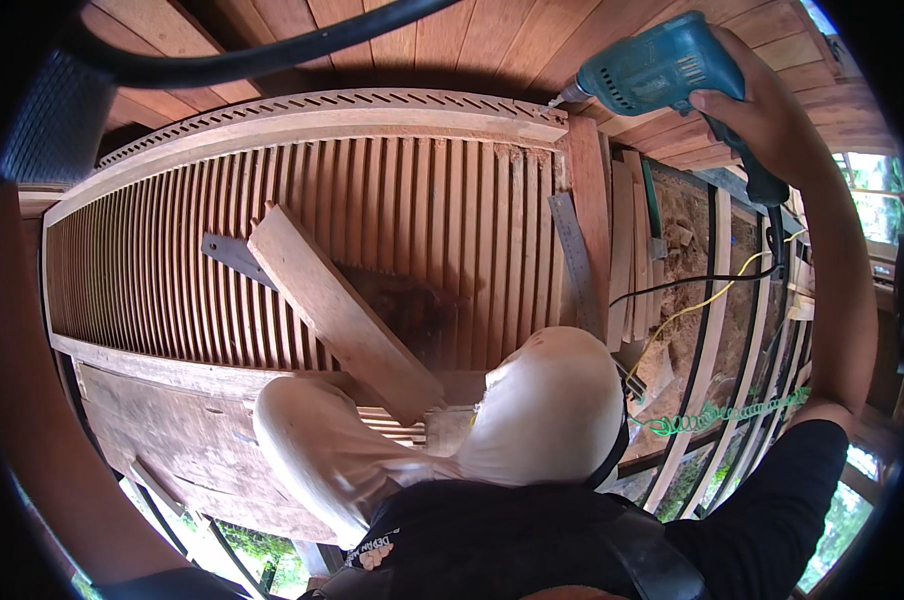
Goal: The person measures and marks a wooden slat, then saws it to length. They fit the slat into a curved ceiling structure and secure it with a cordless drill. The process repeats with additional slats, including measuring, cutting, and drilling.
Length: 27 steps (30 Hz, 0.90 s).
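Note:
My right hand (pixel 757 110) is wrapped round the handle of a teal corded power drill (pixel 657 65) at the upper right. The drill lies sideways, its bit pointing left at the right end of a long wooden rail (pixel 372 120) with a row of slanted slots. Whether the bit touches the wood I cannot tell. Below the rail spreads a wooden panel of many narrow slats (pixel 372 200). A loose board (pixel 342 310) lies slantwise on it, over a handsaw (pixel 237 258). My left arm (pixel 42 400) runs up the left rim; its hand is out of view.
A metal ruler (pixel 570 250) lies by the panel's right-hand post (pixel 587 200). Offcut strips (pixel 627 240), a black cord (pixel 692 282), a yellow cord (pixel 702 303) and a green coiled hose (pixel 712 415) lie to the right. Gapped floor joists (pixel 697 370) show there. A black tube (pixel 272 58) crosses the upper left.

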Each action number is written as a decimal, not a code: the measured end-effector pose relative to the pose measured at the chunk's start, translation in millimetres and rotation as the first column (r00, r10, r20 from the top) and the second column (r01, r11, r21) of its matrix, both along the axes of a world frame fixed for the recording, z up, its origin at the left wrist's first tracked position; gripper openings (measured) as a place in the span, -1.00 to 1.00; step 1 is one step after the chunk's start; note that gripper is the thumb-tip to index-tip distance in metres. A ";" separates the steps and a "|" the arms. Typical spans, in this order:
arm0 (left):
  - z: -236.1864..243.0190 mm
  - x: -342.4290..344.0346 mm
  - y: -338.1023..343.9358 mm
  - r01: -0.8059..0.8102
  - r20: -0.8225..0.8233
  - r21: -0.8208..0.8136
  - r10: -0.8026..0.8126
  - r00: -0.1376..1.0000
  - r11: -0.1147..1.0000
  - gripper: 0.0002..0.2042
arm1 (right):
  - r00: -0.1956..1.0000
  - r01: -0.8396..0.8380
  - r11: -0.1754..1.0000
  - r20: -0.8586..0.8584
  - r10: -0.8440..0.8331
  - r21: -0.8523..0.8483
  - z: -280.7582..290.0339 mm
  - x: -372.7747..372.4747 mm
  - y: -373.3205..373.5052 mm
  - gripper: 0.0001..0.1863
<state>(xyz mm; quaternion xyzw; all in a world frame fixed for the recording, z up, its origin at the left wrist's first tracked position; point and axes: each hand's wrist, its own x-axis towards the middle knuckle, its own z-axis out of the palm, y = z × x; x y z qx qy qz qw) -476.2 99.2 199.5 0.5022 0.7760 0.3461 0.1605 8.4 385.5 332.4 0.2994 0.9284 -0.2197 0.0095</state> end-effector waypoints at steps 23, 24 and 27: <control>-12.3 -5.6 -5.7 -0.041 -0.130 -0.140 0.023 0.991 0.989 -0.10 | 0.977 -0.214 0.977 0.007 0.214 0.006 -2.7 -3.9 29.3 -0.20; -7.0 -2.1 -4.5 -0.051 -0.177 -0.168 0.021 0.984 0.985 -0.09 | 0.971 -0.241 0.970 -0.011 0.241 -0.025 -2.8 -3.3 31.0 -0.20; 32.6 42.8 8.3 -0.151 -0.530 -0.295 -0.030 0.848 0.943 -0.08 | 0.959 -0.277 0.960 -0.079 0.273 -0.034 -9.5 3.7 30.2 -0.21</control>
